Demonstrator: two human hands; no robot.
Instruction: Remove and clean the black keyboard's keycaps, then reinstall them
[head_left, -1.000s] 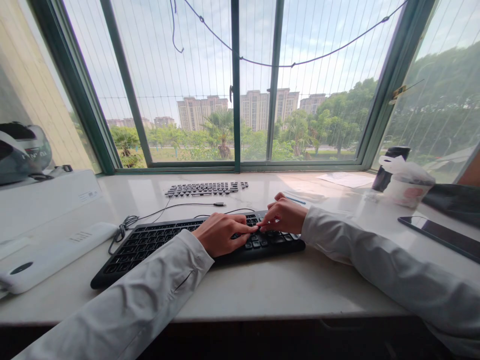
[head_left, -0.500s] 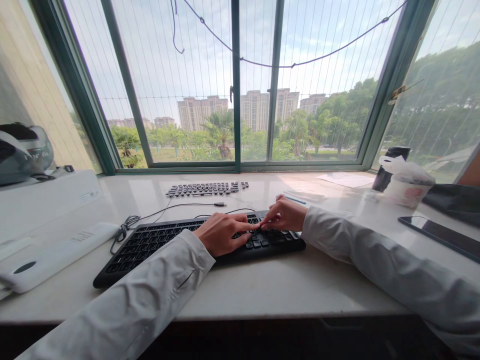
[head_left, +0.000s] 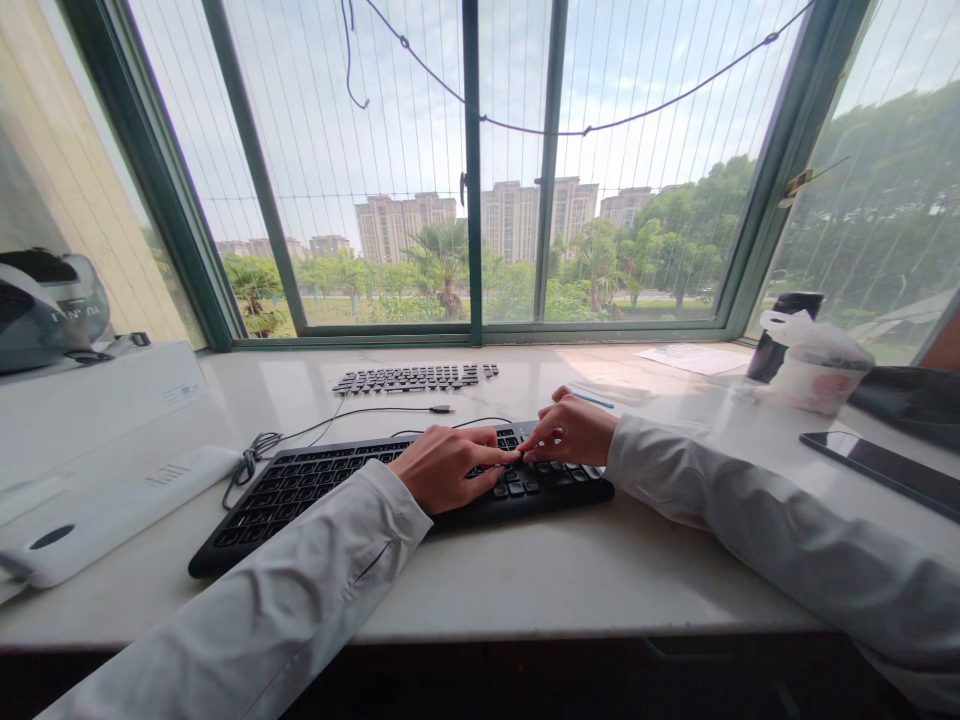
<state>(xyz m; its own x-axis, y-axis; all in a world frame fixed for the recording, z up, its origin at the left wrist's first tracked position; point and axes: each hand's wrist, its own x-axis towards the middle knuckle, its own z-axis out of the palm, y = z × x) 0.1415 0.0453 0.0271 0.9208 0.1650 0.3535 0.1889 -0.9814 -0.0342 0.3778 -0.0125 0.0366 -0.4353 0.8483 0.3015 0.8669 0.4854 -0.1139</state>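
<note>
A black keyboard (head_left: pixel 300 492) lies at a slant on the white desk. Bare key sockets show across its left part, while keycaps (head_left: pixel 517 487) sit at its right end. My left hand (head_left: pixel 442 468) rests over the keyboard's right half, index finger stretched out and thumb apart, nothing seen in its grasp. Its index fingertip meets the fingertips of my right hand (head_left: pixel 566 432). On the right hand, thumb and index finger come together low over the keys; whatever is between them is hidden. Loose keycaps (head_left: pixel 412 378) stand in rows on the desk behind the keyboard.
A coiled cable (head_left: pixel 259 450) lies behind the keyboard. To the left are a white device (head_left: pixel 127 510), a white box (head_left: pixel 97 400) and a helmet (head_left: pixel 52 305). On the right are a phone (head_left: pixel 885 470), a bagged cup (head_left: pixel 817 370), a dark bottle (head_left: pixel 780 340) and a blue pen (head_left: pixel 592 399).
The view has shifted very slightly. Both hands stay at the same spot on the keyboard, with only a tiny movement of the right hand's fingers.
</note>
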